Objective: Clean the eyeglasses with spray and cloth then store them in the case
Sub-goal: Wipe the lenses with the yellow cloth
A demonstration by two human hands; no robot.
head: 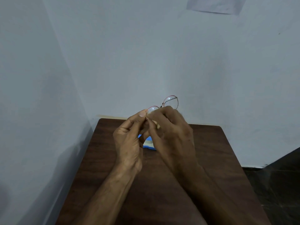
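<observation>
Thin red-rimmed eyeglasses [170,102] are held up in the air above the far part of the table. My left hand [129,140] pinches the left rim between thumb and fingers. My right hand [172,133] has its fingers curled round the frame near the bridge and covers part of the left lens. Whether a cloth is in that hand cannot be told. A blue object with a pale top [148,144] lies on the table under my hands, mostly hidden by them. No spray bottle is in view.
A dark brown wooden table [211,159] stands in a corner of pale blue-grey walls. A sheet of paper [214,4] hangs high on the back wall. Dark floor [279,179] shows to the right of the table.
</observation>
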